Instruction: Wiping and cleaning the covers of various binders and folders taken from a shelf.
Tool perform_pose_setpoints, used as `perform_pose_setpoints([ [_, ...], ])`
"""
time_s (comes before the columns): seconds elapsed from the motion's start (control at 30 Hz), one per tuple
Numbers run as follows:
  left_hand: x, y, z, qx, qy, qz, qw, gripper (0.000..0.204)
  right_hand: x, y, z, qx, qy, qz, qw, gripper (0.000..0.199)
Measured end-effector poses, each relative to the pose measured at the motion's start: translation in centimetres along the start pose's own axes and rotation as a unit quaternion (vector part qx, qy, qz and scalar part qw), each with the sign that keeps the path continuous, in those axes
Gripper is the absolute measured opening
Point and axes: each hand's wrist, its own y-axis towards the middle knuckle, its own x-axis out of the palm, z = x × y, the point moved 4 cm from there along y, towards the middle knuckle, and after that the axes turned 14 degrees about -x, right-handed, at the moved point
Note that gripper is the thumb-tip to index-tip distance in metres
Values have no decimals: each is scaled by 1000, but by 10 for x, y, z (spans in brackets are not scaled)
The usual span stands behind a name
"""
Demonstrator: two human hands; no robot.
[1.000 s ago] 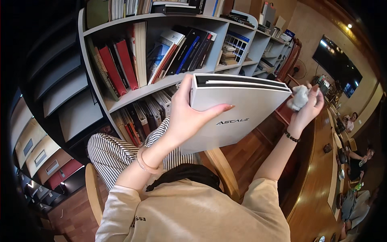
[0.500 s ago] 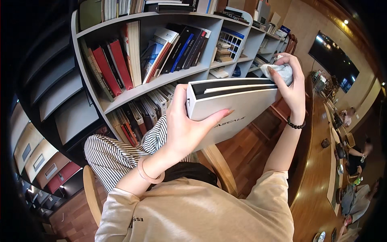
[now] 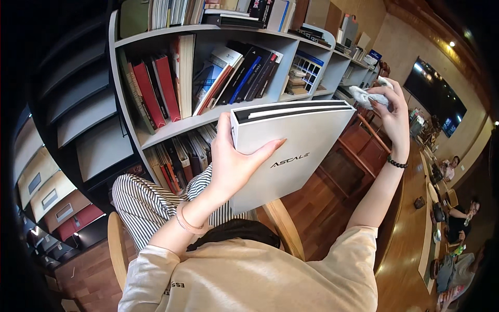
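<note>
A white slipcase [image 3: 291, 156] with dark lettering on its front is held upright above my lap. Black and white edges of its contents show along its open top side. My left hand [image 3: 236, 161] grips its left end, the thumb across the front and the other fingers hidden behind. Up and to the right, apart from the case, my right hand [image 3: 392, 112] pinches a crumpled white cloth [image 3: 368, 96] between thumb and fingers.
Ahead stands a grey bookshelf [image 3: 208, 115] with leaning books. A wooden chair [image 3: 364, 143] is beyond the case. At right runs a long wooden table [image 3: 405, 249], with people farther along it. Sample boards [image 3: 57, 205] hang on a dark rack at left.
My right hand has lifted the cloth off the case's top right corner and moved right. The case has turned so more of its front shows, and the view has shifted slightly.
</note>
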Motion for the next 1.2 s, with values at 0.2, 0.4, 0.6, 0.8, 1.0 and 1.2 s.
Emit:
perform_pose_setpoints([
  [0.2,-6,3,-5,-25,-34,-8,999,52,18,14,-25,-142,-208,-100,963,27],
  [0.4,-7,1,-7,15,-54,-10,998,52,34,28,-43,-171,-247,-181,937,27],
  [0.6,-5,1,-10,1,-58,-12,998,53,50,37,-58,-189,-133,-210,950,26],
  [0.8,-8,-3,-9,19,-32,11,999,54,68,45,-75,-206,-115,-216,948,27],
  [1.0,-6,-3,-8,22,-25,15,999,55,77,46,-96,-226,-78,-218,946,29],
  [1.2,-1,-5,-3,35,-11,20,999,55,86,46,-114,-238,-50,-209,947,32],
])
